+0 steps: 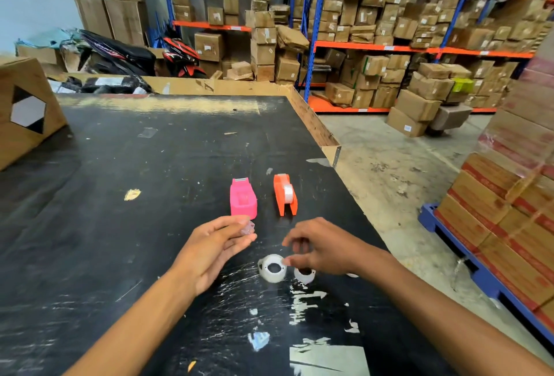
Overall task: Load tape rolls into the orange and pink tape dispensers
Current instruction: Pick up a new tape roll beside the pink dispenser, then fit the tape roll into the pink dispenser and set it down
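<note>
We look down at a scuffed black table (120, 195) with both hands out in front of us. Our left hand (215, 248) lies palm-up, fingers curled around a small crumpled bit of clear material (248, 228) pinched at the fingertips. Just beyond it stands the pink dispenser (242, 200), its well empty. Our right hand (323, 246) hovers with fingers loosely bent and holds nothing – one fingertip touches a clear tape roll (272, 267) lying flat just below it. A second roll (304, 275) sits partly hidden under that palm. Beyond the right hand stands the orange dispenser (284, 194) – a roll already seated inside
</note>
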### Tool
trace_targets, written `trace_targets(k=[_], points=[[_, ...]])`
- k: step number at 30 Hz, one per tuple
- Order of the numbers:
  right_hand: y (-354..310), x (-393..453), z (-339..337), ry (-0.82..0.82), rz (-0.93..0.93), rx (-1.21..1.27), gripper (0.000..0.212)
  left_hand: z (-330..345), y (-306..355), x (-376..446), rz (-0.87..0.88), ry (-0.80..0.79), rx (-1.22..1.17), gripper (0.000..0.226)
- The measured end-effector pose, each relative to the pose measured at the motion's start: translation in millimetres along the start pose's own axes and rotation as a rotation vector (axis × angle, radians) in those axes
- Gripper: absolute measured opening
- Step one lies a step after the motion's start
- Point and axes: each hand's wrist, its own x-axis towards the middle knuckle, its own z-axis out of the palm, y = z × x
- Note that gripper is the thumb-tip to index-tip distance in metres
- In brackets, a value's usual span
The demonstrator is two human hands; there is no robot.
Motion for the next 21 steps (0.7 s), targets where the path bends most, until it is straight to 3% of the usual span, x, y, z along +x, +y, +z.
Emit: trace_targets(k=[3, 6, 8, 10, 13, 18, 21], points=[[-19, 10, 15, -0.023, -0.026, -0.167, 0.051, -5, 1, -4, 0.015, 0.000, -0.016, 0.014], [-23, 21, 31, -0.022, -0.045, -0.228, 0.050, -11, 2, -8, 0.039, 0.029, 0.027, 0.015], [-22, 26, 29, 0.054, -0.014, -0.013, 0.052, -14, 3, -12, 0.076, 0.059, 0.086, 0.015], [-25, 30, 19, 0.176, 0.024, 0.408, 0.048, -15, 4, -14, 0.112, 0.073, 0.104, 0.014], [-33, 33, 6, 0.222, -0.010, 0.827, 0.048, -14, 8, -15, 0.149, 0.064, 0.060, 0.020], [-42, 38, 13, 0.306, -0.072, 0.825, 0.043, -7, 7, -15, 0.262, 0.112, 0.097, 0.003], [-40, 39, 16, 0.380, -0.096, 0.828, 0.041, -1, 7, -16, 0.336, 0.129, 0.149, 0.007]])
